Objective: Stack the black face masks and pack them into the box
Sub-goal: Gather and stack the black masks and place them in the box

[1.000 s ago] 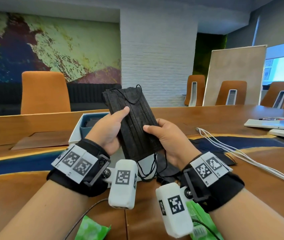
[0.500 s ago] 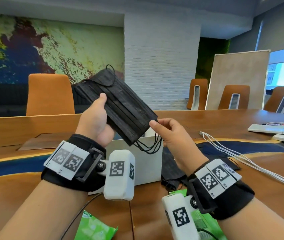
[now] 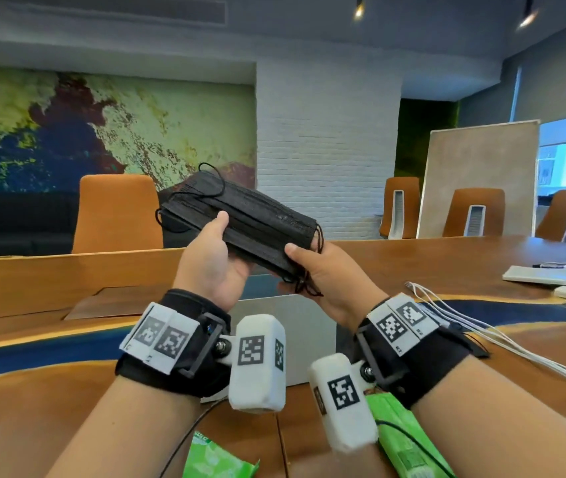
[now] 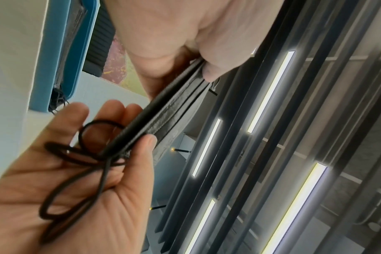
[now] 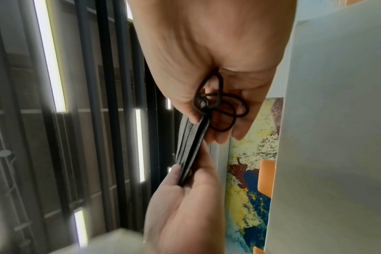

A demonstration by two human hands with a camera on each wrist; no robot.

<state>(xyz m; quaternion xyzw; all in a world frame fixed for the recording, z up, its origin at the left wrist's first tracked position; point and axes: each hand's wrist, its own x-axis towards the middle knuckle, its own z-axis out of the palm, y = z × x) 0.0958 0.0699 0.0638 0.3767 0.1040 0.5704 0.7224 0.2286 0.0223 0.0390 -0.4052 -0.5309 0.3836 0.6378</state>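
A stack of black face masks (image 3: 250,219) is held in the air above the table, lying nearly flat and tilted down to the right. My left hand (image 3: 217,243) pinches its left part, thumb on top. My right hand (image 3: 309,267) grips the right short end, with the ear loops (image 3: 305,284) bunched in its palm. The left wrist view shows the stack's edge (image 4: 161,120) between my left thumb and the right hand's fingers (image 4: 149,139). Below the hands stands the white box (image 3: 302,326); its blue inside (image 4: 61,51) holds dark masks. The right wrist view shows the loops (image 5: 220,110) in my palm.
Two green packets (image 3: 219,460) (image 3: 406,439) lie on the wooden table (image 3: 33,408) near my forearms. White cables (image 3: 481,326) run along the right side. Flat white devices (image 3: 550,276) sit at the far right. Orange chairs (image 3: 119,212) stand behind the table.
The mask stack has turned from upright to nearly flat and risen. My right hand has shifted to the stack's right end and gathered the dangling ear loops.
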